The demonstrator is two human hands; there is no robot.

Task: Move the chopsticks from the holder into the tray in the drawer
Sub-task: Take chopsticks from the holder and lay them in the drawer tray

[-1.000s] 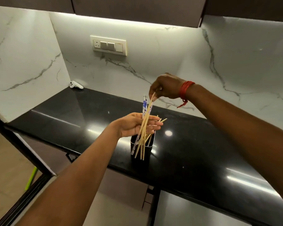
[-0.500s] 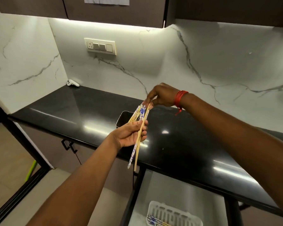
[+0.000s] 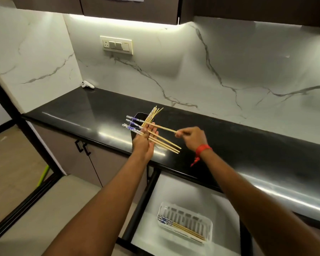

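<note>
My left hand (image 3: 144,141) holds a loose bunch of chopsticks (image 3: 164,143) crosswise over the counter, blue-patterned ends to the left, thumb over them. My right hand (image 3: 192,136) pinches the tip of one bamboo chopstick (image 3: 161,127) that lies across the left fingers. Behind the hands stands the dark holder (image 3: 139,117) with several plain chopsticks (image 3: 152,113) leaning out of it. Below, the open drawer (image 3: 174,191) holds a white slotted tray (image 3: 207,221) with a few chopsticks (image 3: 183,228) lying in it.
The black counter (image 3: 248,145) runs along a marble wall with a switch plate (image 3: 116,45). A small white controller (image 3: 87,85) lies at the back left corner. Lower cabinet doors with black handles (image 3: 82,146) stand left of the drawer.
The bunch in my left hand has turned from upright to lying crosswise. My right hand has dropped from above the sticks to the right side. The view has tipped down, showing more drawer and tray.
</note>
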